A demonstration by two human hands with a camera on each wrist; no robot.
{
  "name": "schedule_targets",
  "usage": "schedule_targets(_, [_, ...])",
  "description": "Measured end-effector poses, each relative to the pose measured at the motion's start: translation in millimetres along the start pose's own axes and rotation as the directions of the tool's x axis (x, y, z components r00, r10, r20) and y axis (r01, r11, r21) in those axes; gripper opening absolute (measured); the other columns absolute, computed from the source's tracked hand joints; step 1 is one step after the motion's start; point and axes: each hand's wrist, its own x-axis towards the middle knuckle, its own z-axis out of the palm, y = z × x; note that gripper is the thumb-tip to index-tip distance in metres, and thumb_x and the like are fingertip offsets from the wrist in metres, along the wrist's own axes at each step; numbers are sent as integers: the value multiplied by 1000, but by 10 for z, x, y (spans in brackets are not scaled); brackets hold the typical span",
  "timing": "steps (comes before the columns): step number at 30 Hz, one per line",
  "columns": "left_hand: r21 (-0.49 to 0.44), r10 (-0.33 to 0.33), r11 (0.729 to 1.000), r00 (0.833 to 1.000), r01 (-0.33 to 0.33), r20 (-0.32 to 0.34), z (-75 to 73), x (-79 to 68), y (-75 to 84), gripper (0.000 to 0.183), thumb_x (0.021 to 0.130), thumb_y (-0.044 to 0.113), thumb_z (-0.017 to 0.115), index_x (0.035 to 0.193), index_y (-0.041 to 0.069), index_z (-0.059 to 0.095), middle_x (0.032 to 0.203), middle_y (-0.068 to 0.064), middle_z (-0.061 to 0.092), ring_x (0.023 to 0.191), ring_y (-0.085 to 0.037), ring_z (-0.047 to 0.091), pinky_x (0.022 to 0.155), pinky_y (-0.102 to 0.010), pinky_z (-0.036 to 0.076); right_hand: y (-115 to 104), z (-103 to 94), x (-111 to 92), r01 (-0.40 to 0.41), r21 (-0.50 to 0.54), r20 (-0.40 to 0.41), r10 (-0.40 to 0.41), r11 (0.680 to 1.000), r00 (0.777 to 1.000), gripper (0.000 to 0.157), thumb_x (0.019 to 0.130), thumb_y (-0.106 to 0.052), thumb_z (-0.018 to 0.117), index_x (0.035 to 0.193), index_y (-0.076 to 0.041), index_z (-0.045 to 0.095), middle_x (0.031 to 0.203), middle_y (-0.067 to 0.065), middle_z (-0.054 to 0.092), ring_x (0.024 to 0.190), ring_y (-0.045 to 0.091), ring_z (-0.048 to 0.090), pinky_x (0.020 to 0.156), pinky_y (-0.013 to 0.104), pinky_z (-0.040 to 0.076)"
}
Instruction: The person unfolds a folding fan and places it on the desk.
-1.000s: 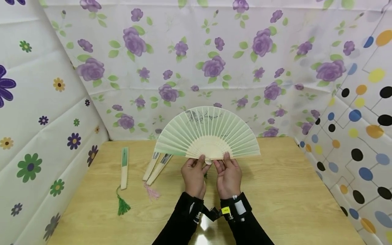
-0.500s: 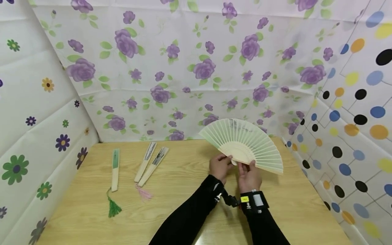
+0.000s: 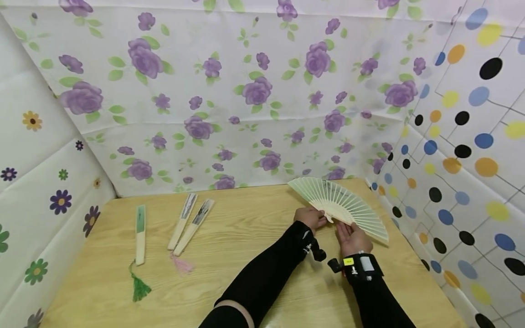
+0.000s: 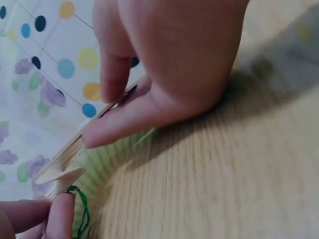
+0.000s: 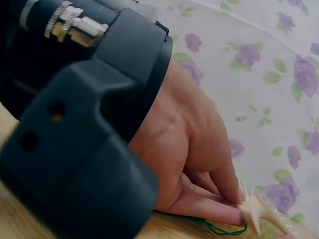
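Note:
A spread pale green folding fan (image 3: 342, 205) with cream ribs is low over the table's far right part, tilted down to the right. My left hand (image 3: 312, 217) pinches it by the pivot end, where a green cord (image 4: 84, 211) hangs in the left wrist view. Along the lower edge, my right hand (image 3: 354, 239) grips the outer rib between thumb and fingers. The right wrist view shows the left hand (image 5: 194, 144) from behind, its fingertips at the pivot. Whether the fan's far edge touches the table cannot be told.
Left on the wooden table (image 3: 246, 255) lie a folded green fan (image 3: 141, 234) with a green tassel (image 3: 141, 288) and two folded fans (image 3: 182, 222) (image 3: 193, 228) by a pink tassel (image 3: 182, 265). Patterned cloth walls (image 3: 221, 91) enclose the back and sides.
Both hands have carried the spread fan from the middle to the right and lowered it toward the table, turning it clockwise. The view has shifted right.

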Motion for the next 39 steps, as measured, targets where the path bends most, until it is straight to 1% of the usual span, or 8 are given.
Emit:
schedule_targets(7, [91, -77, 992, 992, 86, -99, 54, 191, 47, 14, 105, 7, 81, 111, -6, 83, 96, -16, 88, 85, -21, 87, 72, -28, 70, -70, 2, 56, -120, -15, 94, 120, 993, 988, 62, 125, -21, 24, 184, -13, 7, 167, 3, 44, 171, 12, 34, 134, 23, 43])
schedule_targets(15, [325, 21, 945, 989, 29, -149, 52, 110, 65, 9, 100, 1, 86, 102, -7, 84, 87, -13, 87, 80, -23, 88, 64, -29, 70, -99, -71, 124, -188, 11, 132, 185, 982, 974, 61, 125, -21, 17, 183, -13, 0, 183, 6, 24, 175, 11, 24, 139, 23, 34])
schedule_targets(17, [300, 21, 953, 986, 30, -164, 44, 81, 90, 6, 97, -3, 87, 100, -7, 84, 83, -14, 86, 78, -24, 87, 62, -30, 70, -92, -70, 119, -190, 2, 130, 188, 982, 973, 61, 125, -19, 17, 183, -12, 0, 184, 6, 22, 175, 12, 25, 139, 23, 34])
schedule_targets(27, [482, 119, 876, 969, 0, -217, -42, 132, 138, 24, 89, 5, 96, 73, 3, 79, 51, -1, 67, 41, -9, 60, 42, -20, 51, -77, 10, 73, -249, 38, 113, 244, 968, 963, 62, 126, -30, 17, 184, -17, 2, 191, 1, 14, 176, 12, 24, 139, 24, 34])
schedule_targets(29, [521, 133, 854, 966, 2, -222, -70, 152, 148, 28, 87, 9, 98, 69, 4, 77, 47, 1, 63, 39, -9, 58, 41, -20, 48, -76, 17, 58, -270, 42, 130, 263, 962, 956, 63, 126, -34, 17, 184, -18, 0, 192, 1, 12, 177, 12, 23, 140, 25, 33])
schedule_targets(34, [553, 124, 833, 971, 11, -205, -122, 174, 198, 32, 86, 17, 102, 70, 6, 77, 52, -1, 68, 48, -13, 68, 46, -22, 51, -81, -61, -22, -316, 32, 181, 305, 948, 935, 67, 126, -36, 21, 184, -18, -8, 193, 1, 5, 179, 16, 16, 142, 28, 29])
schedule_targets(36, [552, 124, 834, 974, 0, -187, -133, 156, 244, 29, 88, 18, 101, 74, 5, 79, 57, -4, 73, 52, -14, 72, 49, -22, 53, -81, -118, -79, -337, 35, 198, 324, 941, 925, 68, 126, -36, 22, 183, -21, -12, 194, 0, 0, 180, 17, 11, 144, 30, 26])
schedule_targets(39, [492, 85, 871, 984, 2, -154, -164, 93, 351, 23, 92, 16, 97, 85, 1, 81, 65, -8, 77, 55, -15, 73, 54, -23, 55, -69, -182, -192, -335, 1, 202, 328, 942, 923, 72, 125, -33, 26, 182, -22, -16, 194, -1, -4, 181, 18, 7, 147, 34, 20])
